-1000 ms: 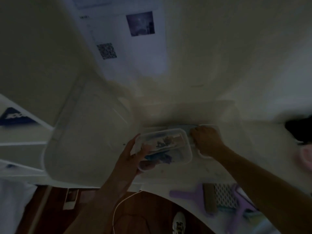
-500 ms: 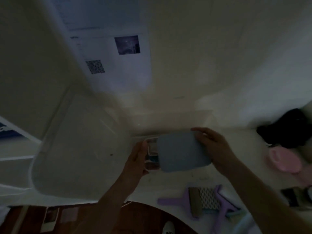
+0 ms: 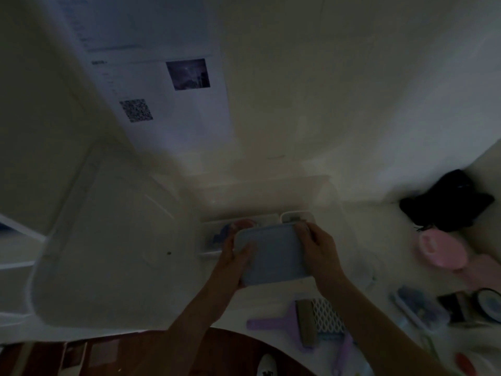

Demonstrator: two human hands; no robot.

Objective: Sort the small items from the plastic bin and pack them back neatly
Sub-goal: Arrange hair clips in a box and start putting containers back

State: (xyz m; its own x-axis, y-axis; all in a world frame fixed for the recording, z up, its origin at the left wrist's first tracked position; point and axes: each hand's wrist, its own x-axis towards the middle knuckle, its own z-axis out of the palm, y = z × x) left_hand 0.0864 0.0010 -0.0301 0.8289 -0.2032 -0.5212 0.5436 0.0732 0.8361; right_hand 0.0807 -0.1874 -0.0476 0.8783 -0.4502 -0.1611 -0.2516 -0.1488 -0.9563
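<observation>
Nearest: dark floor and a shoe tip at bottom edge, cut off.

Table front right, unpacked: purple scraper, brown brush, patterned card, second purple handle, clear case with dark bits inside, round tape-like ring, pink tub, black cloth. Red thing at bottom right corner, cut off, unidentified.

Mid: left hand and right hand both closed on grey-blue box, one at each short side, thumbs on top. Box held above the table, just in front of the bin, not yet set down. Lid or closed box: cannot tell, underside hidden.

Behind box, inside clear bin: white tray with reddish and blue items, half covered by the box; small white container beside it at right, contents unreadable. Bin walls nearly invisible in low light; rim barely traceable.

Left: big translucent bin lid lying flat, off the bin.

Far: wall with printed sheet, QR code and photo, text illegible.

Judgement: roughly mid-task. A couple of containers already in the bin, box on its way in or being fitted, many loose items on the right still to sort and pack, lid still to close. Dim, blurry frame; small items mostly guessable by colour only.
</observation>
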